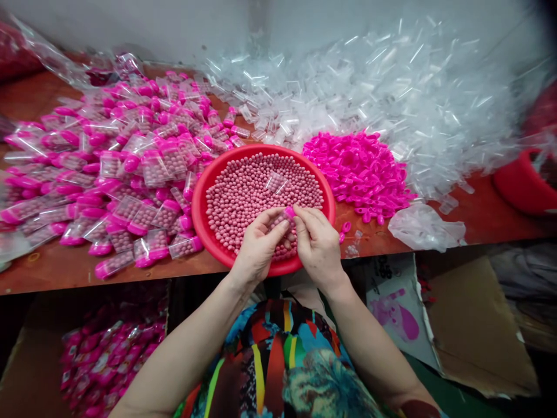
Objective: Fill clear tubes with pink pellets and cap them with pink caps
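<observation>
My left hand and my right hand meet over the near side of a red bowl full of small pink balls. Between the fingertips of both hands is a small clear tube with a pink cap at its top end, filled with balls. Both hands are closed on it. One empty clear tube lies on the balls in the bowl.
A heap of filled, pink-capped tubes covers the table's left. Loose pink caps lie right of the bowl, empty clear tubes behind them. A second red container sits far right. More filled tubes lie in a box below.
</observation>
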Available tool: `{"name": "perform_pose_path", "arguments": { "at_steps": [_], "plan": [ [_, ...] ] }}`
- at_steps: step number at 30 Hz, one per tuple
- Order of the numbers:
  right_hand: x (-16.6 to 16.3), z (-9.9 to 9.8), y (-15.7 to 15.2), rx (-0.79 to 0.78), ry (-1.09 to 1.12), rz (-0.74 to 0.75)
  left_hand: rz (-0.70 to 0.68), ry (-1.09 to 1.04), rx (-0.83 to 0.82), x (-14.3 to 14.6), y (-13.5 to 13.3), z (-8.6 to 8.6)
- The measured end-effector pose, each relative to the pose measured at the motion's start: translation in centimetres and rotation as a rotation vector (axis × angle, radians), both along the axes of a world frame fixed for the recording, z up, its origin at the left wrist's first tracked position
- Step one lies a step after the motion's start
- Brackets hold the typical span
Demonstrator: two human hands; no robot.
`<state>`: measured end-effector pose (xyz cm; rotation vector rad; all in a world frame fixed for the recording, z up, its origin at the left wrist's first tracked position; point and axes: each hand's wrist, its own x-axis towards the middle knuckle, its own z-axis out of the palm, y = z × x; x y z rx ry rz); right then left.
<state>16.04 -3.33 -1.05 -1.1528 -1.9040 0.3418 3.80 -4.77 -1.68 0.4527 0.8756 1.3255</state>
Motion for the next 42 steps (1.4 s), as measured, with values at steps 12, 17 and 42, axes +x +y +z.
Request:
{"name": "perform_pose_path", "arguments": {
  "at_steps": [12,17,42],
  "plan": [
    [1.9,0.2,0.9,-0.369,0.445,0.14,-0.153,0.038,0.001,-0.5,-0.2,0.8],
    [0.4,0.6,3.2,-0.679,0.712,0.249,-0.287,0.055,0.034,-0.6,-0.2,1.0],
    [0.1,-0.6,3.7,-0.332,0.423,0.006,-0.014,0.035,-0.126,-0.1,0.7,0.5]
  ]
}}
